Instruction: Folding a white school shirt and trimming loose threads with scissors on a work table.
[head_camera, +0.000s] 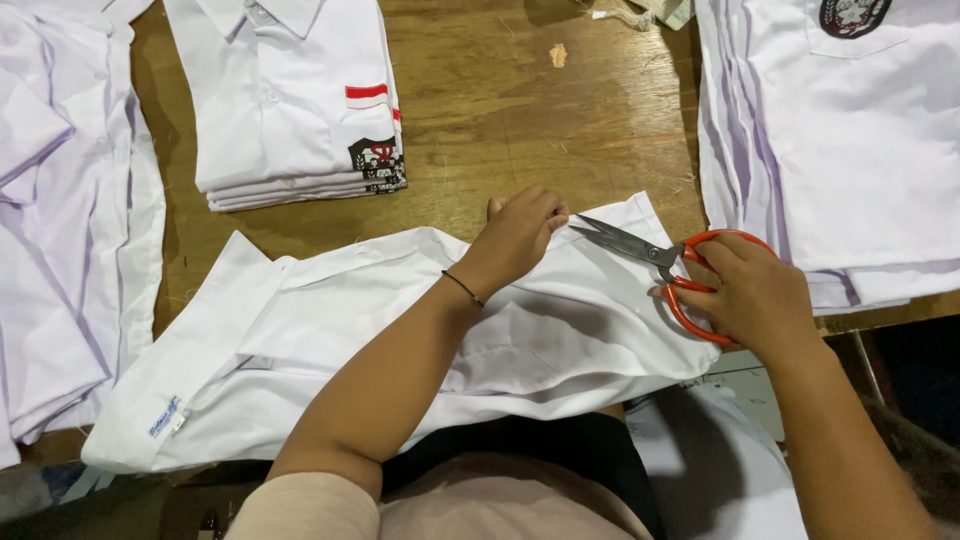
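A white shirt (330, 330) lies spread across the wooden table (520, 110) in front of me, collar to the left. My left hand (515, 240) pinches a fold of its fabric near the far edge. My right hand (750, 295) holds red-handled scissors (640, 250) with fingers through the loops. The dark blades are slightly apart and point left, their tips almost touching my left hand's fingertips.
A stack of folded white shirts (290, 100) with a red stripe and a dark crest sits at the back left. More white shirts are piled at the left edge (60, 220) and at the right (850, 140). A small scrap (558, 55) lies on the wood.
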